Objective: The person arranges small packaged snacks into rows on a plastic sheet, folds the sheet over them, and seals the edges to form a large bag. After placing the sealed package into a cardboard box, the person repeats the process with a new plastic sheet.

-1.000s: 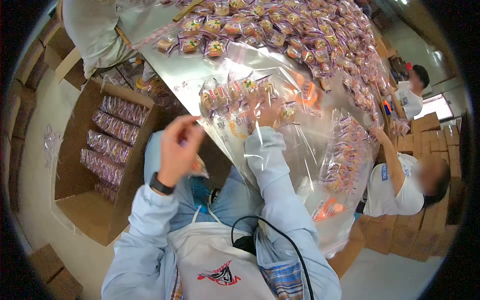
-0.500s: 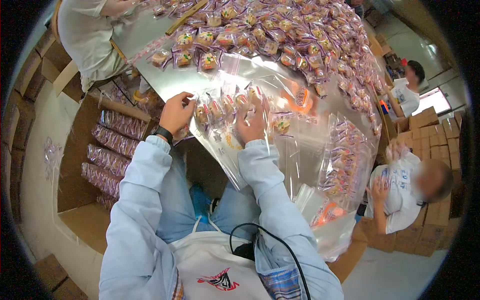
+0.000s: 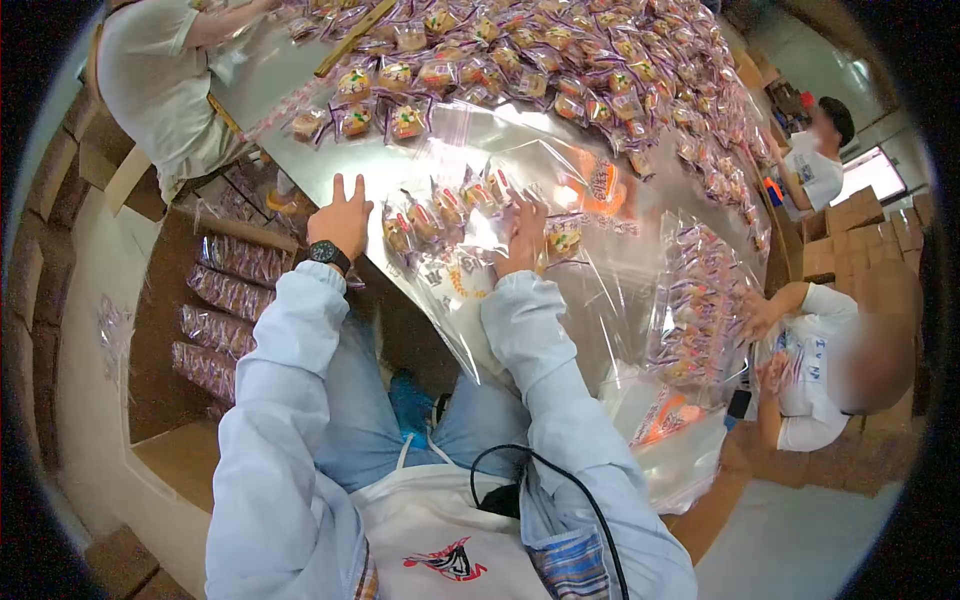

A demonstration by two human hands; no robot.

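Observation:
My left hand (image 3: 343, 225), with a black watch at the wrist, is open at the table's near edge, two fingers stretched out. It holds nothing and is just left of a clear plastic bag (image 3: 445, 310). Inside the bag, several small wrapped cakes (image 3: 450, 207) stand tilted in a row. My right hand (image 3: 522, 240) is at the right end of this row, its fingers partly hidden by shiny film and slightly apart against the last cakes. One more wrapped cake (image 3: 563, 240) lies flat right of it.
A large heap of wrapped cakes (image 3: 600, 75) covers the far table. A filled bag (image 3: 700, 310) lies at right, beside a co-worker's hand (image 3: 765, 315). Flat printed bags (image 3: 665, 415) lie nearer. An open carton (image 3: 165, 450) holding packed rows stands at left. Another co-worker (image 3: 150, 80) works at upper left.
My left hand has let go of the bag's left side and moved slightly left, fingers extended. My right hand has shifted a little right at the row's end. The right co-worker now reaches to the filled bag.

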